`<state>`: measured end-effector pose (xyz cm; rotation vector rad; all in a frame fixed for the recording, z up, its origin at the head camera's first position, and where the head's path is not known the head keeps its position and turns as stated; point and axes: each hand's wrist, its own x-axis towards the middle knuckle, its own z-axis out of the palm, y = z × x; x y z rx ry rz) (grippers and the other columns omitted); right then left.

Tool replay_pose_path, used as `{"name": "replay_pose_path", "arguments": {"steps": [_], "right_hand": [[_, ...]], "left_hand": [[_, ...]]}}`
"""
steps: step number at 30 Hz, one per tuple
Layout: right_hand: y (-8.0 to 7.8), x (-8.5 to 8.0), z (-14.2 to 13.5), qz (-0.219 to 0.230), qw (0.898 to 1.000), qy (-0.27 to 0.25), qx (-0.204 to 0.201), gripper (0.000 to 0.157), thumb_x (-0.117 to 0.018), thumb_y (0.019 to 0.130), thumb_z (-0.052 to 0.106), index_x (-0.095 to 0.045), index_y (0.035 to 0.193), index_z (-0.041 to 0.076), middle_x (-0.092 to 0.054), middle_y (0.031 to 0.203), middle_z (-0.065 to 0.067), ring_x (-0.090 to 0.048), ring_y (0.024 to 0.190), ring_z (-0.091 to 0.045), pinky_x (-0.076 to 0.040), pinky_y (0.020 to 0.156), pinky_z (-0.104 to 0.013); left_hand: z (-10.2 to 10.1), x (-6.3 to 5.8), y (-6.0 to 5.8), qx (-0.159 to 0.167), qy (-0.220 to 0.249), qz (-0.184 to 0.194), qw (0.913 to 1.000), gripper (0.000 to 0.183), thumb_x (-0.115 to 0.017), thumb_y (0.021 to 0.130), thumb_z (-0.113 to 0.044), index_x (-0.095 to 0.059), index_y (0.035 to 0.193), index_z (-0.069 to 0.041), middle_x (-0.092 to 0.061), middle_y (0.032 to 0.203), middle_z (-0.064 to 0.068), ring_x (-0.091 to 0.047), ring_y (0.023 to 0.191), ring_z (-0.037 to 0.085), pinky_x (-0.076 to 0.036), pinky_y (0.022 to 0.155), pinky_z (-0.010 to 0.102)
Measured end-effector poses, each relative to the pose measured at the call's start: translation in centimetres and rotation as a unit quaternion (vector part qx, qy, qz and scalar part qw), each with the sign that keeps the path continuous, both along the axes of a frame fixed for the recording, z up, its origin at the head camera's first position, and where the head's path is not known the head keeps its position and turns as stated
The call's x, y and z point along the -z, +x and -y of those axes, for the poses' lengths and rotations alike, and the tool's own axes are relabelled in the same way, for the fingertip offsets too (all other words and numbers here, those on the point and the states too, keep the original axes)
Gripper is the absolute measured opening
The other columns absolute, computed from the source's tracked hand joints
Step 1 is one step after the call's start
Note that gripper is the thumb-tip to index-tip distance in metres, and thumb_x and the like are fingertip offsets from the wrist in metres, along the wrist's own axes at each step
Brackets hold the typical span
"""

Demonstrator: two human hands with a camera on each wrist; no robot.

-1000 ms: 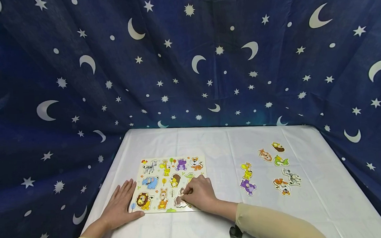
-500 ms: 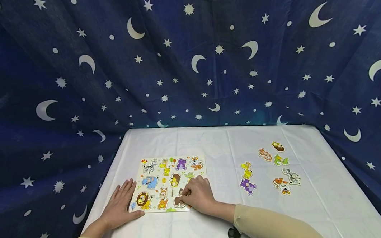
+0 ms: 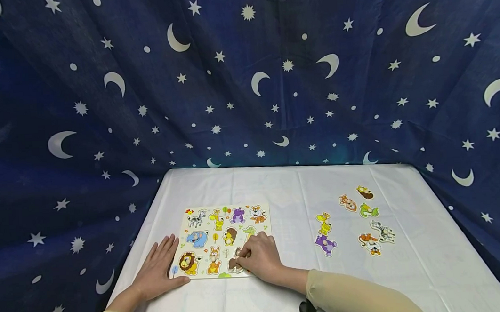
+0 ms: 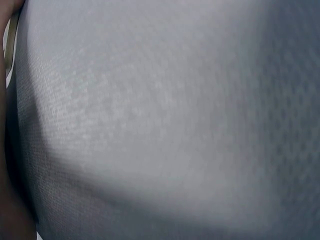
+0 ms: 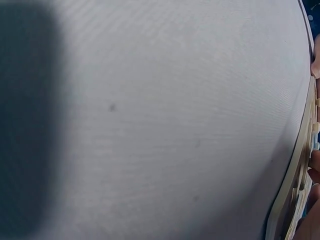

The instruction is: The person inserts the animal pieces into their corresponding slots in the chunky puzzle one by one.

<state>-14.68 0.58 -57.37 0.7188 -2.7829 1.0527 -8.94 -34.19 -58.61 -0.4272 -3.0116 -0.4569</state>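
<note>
In the head view a puzzle board [image 3: 207, 273] printed with colourful animals lies on the white-covered table. My left hand [image 3: 158, 269] lies flat with fingers spread at its left edge, thumb by the near left corner. My right hand [image 3: 261, 256] is over the lower right of the board, thumb and fingertips pinching a brown animal puzzle piece [image 3: 234, 265] at the bottom-row spot; the hand covers part of it. In the right wrist view, fingers [image 5: 314, 162] show at the far right beside the board's edge [image 5: 287, 195]. The left wrist view is mostly white cloth.
On the right of the table lie several loose pieces: a giraffe [image 3: 324, 223], a purple hippo [image 3: 326, 245], a tiger [image 3: 369, 244], a zebra [image 3: 382, 232], a green crocodile [image 3: 369, 210], a kangaroo [image 3: 347, 203] and a hedgehog [image 3: 365, 192]. A dark star-and-moon curtain [image 3: 246, 81] hangs behind.
The brown piece under my right fingers has lost its glare and looks darker, its tilt slightly different. The right hand has shifted very slightly; the left hand stays put.
</note>
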Motion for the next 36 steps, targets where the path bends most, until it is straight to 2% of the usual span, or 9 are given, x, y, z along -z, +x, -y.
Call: {"name": "replay_pose_path", "arguments": {"steps": [10,17,21,26,30,36], "right_hand": [[0.2,-0.2,-0.1,-0.030,0.999,0.012,0.001,0.012,-0.088,0.074,0.035,-0.078,0.068,0.034,-0.054,0.070,0.025,-0.042,0.075,-0.004,-0.036,0.073,-0.030],[-0.1,-0.3,-0.1,-0.010,1.000,0.020,-0.007,0.011,-0.088,0.074,0.035,-0.078,0.069,0.036,-0.053,0.069,0.027,-0.042,0.075,-0.004,-0.037,0.075,-0.032],[-0.1,-0.3,-0.1,0.003,1.000,0.022,-0.011,0.010,-0.088,0.074,0.034,-0.078,0.070,0.035,-0.052,0.069,0.027,-0.041,0.074,-0.005,-0.037,0.076,-0.032],[-0.5,-0.5,-0.2,-0.001,1.000,0.025,-0.015,0.010,-0.088,0.075,0.035,-0.080,0.071,0.034,-0.054,0.071,0.026,-0.040,0.074,-0.004,-0.036,0.075,-0.031],[-0.7,-0.8,-0.4,-0.006,0.999,0.033,-0.021,0.011,-0.089,0.075,0.037,-0.080,0.071,0.032,-0.055,0.072,0.024,-0.039,0.075,-0.004,-0.034,0.073,-0.030],[-0.9,-1.1,-1.4,-0.003,0.999,0.017,-0.034,0.007,-0.087,0.078,0.035,-0.081,0.081,0.031,-0.056,0.073,0.024,-0.039,0.076,-0.004,-0.034,0.071,-0.028]], "left_hand": [[0.0,-0.2,0.0,0.001,0.002,0.001,1.0000,0.120,-0.071,0.077,-0.076,-0.029,0.159,0.001,-0.026,0.166,0.020,-0.021,0.152,0.040,-0.007,0.125,0.050],[0.1,0.1,-0.1,0.006,-0.001,-0.015,0.9999,0.120,-0.072,0.077,-0.075,-0.030,0.159,0.001,-0.027,0.165,0.021,-0.023,0.152,0.041,-0.008,0.125,0.050],[0.2,0.3,-0.2,0.005,0.001,-0.007,1.0000,0.121,-0.071,0.077,-0.077,-0.028,0.160,0.000,-0.025,0.166,0.020,-0.019,0.153,0.039,-0.004,0.126,0.047],[0.4,0.5,-0.7,0.002,-0.003,0.002,1.0000,0.122,-0.069,0.077,-0.078,-0.026,0.161,-0.002,-0.022,0.167,0.018,-0.016,0.154,0.036,-0.001,0.126,0.045],[0.5,0.7,-0.9,0.008,-0.007,-0.018,0.9998,0.121,-0.070,0.077,-0.077,-0.027,0.161,-0.002,-0.025,0.166,0.019,-0.018,0.154,0.037,0.000,0.126,0.044],[0.5,1.0,-0.3,0.012,-0.013,-0.043,0.9989,0.119,-0.071,0.076,-0.076,-0.031,0.159,-0.001,-0.030,0.163,0.021,-0.023,0.152,0.038,0.000,0.126,0.042]]}}
